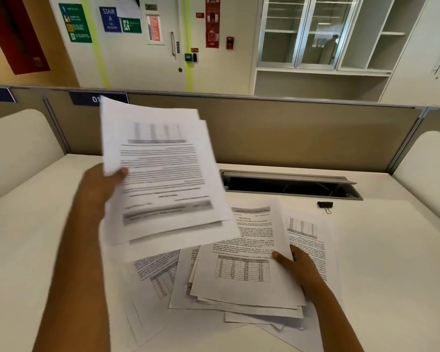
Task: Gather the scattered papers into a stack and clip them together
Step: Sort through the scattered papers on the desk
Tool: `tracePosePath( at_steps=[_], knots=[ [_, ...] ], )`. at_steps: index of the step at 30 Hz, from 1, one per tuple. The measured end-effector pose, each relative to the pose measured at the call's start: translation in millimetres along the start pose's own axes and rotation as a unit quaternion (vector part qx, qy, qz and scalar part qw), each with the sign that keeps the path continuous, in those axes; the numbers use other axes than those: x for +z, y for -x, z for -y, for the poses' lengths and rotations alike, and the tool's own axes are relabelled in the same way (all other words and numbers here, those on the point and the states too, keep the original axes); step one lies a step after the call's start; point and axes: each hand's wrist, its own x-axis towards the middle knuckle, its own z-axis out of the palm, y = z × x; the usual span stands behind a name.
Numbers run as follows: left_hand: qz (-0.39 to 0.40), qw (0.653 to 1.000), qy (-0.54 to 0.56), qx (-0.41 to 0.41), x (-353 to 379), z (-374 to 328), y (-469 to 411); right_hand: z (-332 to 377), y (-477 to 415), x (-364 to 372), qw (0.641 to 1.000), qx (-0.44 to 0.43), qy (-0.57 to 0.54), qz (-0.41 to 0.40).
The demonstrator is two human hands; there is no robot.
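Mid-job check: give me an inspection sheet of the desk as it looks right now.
Surface: white desk, open cable tray slot at the back.
Job's things: lifted sheaf of papers; loose pile of papers fanned unevenly on the desk; black binder clip apart from them, near the slot.
Clutter: nothing seen.
Hands: left hand grips the lifted sheaf at its left edge; right hand rests on the pile's top sheet.
Cables: faint loops inside the slot, unclear.
Surroundings: tan partition, empty glass-door cabinets, door with stair signs.
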Motion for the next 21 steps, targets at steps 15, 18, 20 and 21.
tracePosePath(
  at_steps=[15,18,20,21],
  knots=[
    [0.189,0.929,-0.312,-0.067,178.9,106.4,66.7,18.0,5.9,2.4,0.994,0.054,-0.097,-0.023],
    [0.234,0.893,-0.381,-0.062,181.6,112.0,73.7,17.9,3.4,1.9,0.996,0.045,-0.076,0.022],
    [0.274,0.889,-0.36,-0.068,183.1,112.9,75.5,15.6,0.6,0.7,0.997,0.039,-0.064,0.036],
    [0.286,0.894,-0.338,-0.074,182.9,111.8,74.9,13.8,-1.3,-0.1,0.996,0.039,-0.069,0.042]
  ],
)
